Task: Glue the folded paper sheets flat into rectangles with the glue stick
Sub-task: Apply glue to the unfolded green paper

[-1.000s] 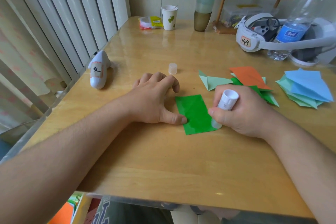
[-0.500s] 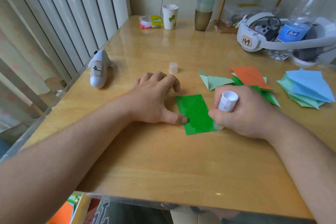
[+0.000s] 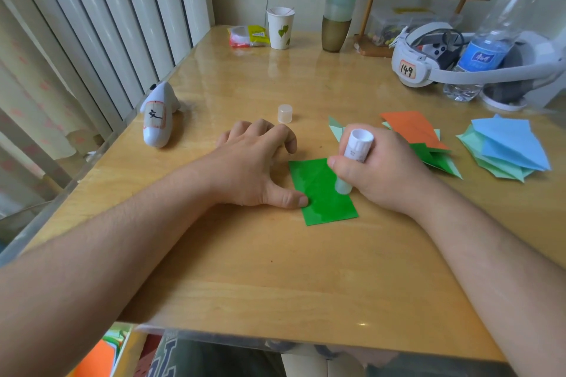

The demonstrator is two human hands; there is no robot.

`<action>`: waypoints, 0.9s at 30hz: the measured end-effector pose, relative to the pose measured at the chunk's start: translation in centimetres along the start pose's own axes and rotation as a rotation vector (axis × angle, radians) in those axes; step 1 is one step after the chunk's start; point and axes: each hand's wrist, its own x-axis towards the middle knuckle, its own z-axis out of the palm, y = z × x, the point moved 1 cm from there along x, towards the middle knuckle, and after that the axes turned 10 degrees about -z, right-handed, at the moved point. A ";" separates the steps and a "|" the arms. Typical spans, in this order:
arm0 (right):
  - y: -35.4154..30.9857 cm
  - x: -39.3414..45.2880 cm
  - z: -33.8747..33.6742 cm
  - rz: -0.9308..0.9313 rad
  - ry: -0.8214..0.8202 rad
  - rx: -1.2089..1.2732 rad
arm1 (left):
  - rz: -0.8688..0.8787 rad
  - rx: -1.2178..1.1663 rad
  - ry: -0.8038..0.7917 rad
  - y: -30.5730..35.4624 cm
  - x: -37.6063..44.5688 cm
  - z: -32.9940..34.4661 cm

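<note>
The green paper sheet lay flat as a rectangle near the middle of the bench, between the two hands. The left hand rested beside it with fingers loosely curled on the wood and the thumb tip pressed on the sheet's left edge, pinning it. The right hand was wrapped round the glue stick, held nearly upright with its tip down on the sheet's right half. The step in hand appeared to be spreading glue over the sheet. The next move probably called for covering the rest of the surface while the thumb kept the paper from sliding, then pressing it flat.

Going left to right across the glossy wooden bench: a white shark-shaped object by the left edge, the glue stick's cap standing just beyond the left hand, a pile of orange and green folded sheets behind the right hand, and a blue and pale green pile farther right. At the back stood a paper cup, a white headset and a water bottle. Pale vertical slats lined the left side.
</note>
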 end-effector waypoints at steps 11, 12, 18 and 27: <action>-3.3 0.9 -2.3 -0.033 0.099 0.175 | 0.008 -0.016 -0.018 -0.3 0.0 -0.3; -4.0 1.1 -2.7 -0.038 0.008 0.184 | 0.009 -0.033 -0.024 -0.4 0.0 -0.4; -5.7 2.0 -1.1 -0.043 -0.229 0.024 | 0.009 -0.375 0.055 -1.6 0.7 -1.1; -4.1 1.0 2.6 -0.051 -0.087 0.027 | -0.012 -0.210 0.128 -1.3 1.3 -0.2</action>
